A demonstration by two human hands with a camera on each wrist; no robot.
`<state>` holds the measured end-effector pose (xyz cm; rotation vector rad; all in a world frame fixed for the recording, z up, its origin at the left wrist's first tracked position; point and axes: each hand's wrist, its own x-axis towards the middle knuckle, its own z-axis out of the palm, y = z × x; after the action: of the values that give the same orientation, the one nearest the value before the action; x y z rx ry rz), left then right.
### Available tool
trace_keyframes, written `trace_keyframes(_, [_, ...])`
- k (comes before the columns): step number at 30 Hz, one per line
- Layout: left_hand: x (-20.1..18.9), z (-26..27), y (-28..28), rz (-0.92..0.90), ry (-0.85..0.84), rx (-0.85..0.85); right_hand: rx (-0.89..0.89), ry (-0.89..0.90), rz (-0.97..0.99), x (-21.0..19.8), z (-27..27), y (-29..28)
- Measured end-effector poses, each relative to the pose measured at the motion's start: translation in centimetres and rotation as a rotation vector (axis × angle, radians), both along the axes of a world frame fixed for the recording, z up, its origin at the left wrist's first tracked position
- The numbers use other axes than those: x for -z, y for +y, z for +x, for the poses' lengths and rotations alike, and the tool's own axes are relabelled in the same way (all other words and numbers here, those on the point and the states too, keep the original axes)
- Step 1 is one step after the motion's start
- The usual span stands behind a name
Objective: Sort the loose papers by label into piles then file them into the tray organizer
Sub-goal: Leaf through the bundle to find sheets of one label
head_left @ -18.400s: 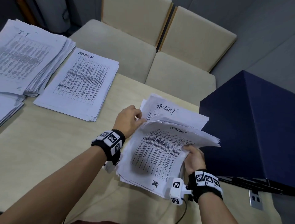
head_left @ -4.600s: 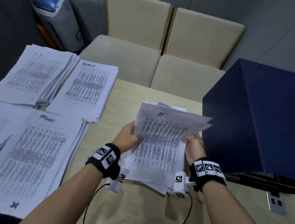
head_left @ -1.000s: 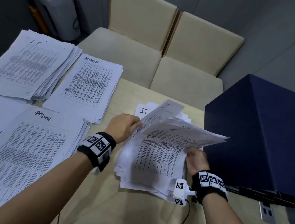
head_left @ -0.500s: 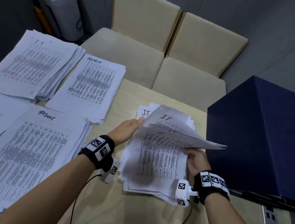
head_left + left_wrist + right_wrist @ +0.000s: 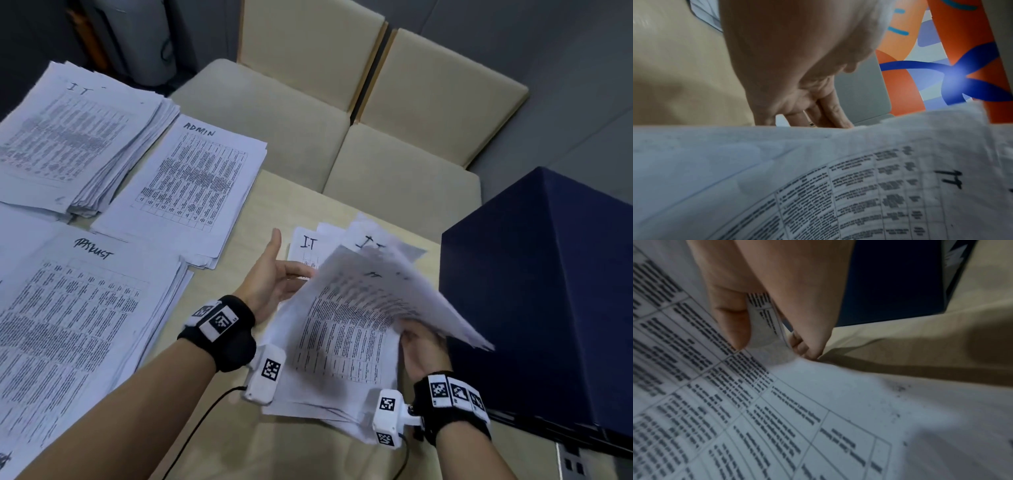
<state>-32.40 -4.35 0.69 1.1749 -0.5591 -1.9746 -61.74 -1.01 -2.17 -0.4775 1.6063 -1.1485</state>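
The loose papers (image 5: pixel 337 346) are lying in an untidy stack on the table (image 5: pixel 239 442), near its far edge and just beside the dark blue box (image 5: pixel 544 294) that is standing at the right side. Several sheets in this stack are showing a handwritten "IT" at the top. The right hand (image 5: pixel 419 349) is pinching the right edge of some upper sheets between the thumb (image 5: pixel 731 318) and the fingers, and it is lifting them, so these sheets are bending upward and looking blurred. The left hand (image 5: pixel 270 284) is released: its thumb is pointing up, its fingers (image 5: pixel 830 113) are straight and are reaching to the left edge of the stack under the lifted sheets. I cannot tell if they are really touching the paper there.

Three sorted piles are lying on the left part of the table. The IT pile (image 5: pixel 72 137) is thick and is sitting at the far left corner. The ADMIN pile (image 5: pixel 191 185) is just beside it to the right, reaching over the far edge. The pile with an unclear label (image 5: pixel 78 325) is lying nearer, along the left edge. Two beige chairs (image 5: pixel 308 113) are standing behind the far edge of the table.
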Motion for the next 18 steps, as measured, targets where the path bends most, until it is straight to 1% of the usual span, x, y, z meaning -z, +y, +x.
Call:
trace_keyframes(2, [-0.3, 0.0, -0.1, 0.010, 0.057, 0.056, 0.038, -0.064, -0.016, -0.6, 0.3, -0.1])
trace_keyframes(3, [-0.3, -0.1, -0.3, 0.017, 0.061, 0.071, 0.051, -0.067, -0.008, -1.0, 0.5, -0.1])
trace_keyframes(4, [-0.5, -0.2, -0.4, 0.010, 0.001, 0.063, 0.060, -0.053, 0.008, -1.0, 0.6, 0.0])
trace_keyframes(5, [-0.4, -0.4, -0.5, -0.032, -0.141, 0.048, 0.060, -0.047, 0.012, -1.1, 0.7, 0.1])
trace_keyframes(6, [0.0, -0.5, -0.5, -0.101, -0.344, 0.039, 0.061, -0.045, 0.010, -1.0, 0.7, 0.3])
trace_keyframes(8, [1.1, -0.4, -0.5, -0.269, -0.853, 0.048, 0.075, -0.042, -0.015, -0.6, 0.5, 0.5])
trace_keyframes(9, [1.8, -0.1, -0.3, -0.305, -1.055, 0.076, 0.075, -0.033, -0.020, -0.6, 0.5, 0.7])
trace_keyframes(10, [2.5, 0.2, -0.2, -0.290, -1.168, 0.126, 0.071, -0.010, -0.011, -0.6, 0.5, 0.8])
trace_keyframes(11, [3.1, 0.3, 0.0, -0.249, -1.213, 0.195, 0.063, 0.007, -0.008, -0.6, 0.5, 0.9])
trace_keyframes(13, [3.8, 0.2, 0.5, -0.205, -1.222, 0.294, 0.052, -0.001, -0.010, -0.4, 0.3, 1.0])
trace_keyframes(15, [4.0, -0.1, 0.8, -0.261, -1.191, 0.287, 0.053, -0.032, -0.016, -0.5, 0.5, 0.8])
trace_keyframes(16, [3.8, -0.2, 0.9, -0.308, -1.179, 0.271, 0.080, -0.036, -0.023, -0.4, 0.4, 0.7])
trace_keyframes(18, [3.5, -0.4, 0.9, -0.423, -1.164, 0.241, 0.076, -0.086, -0.036, -0.9, 0.5, 0.7])
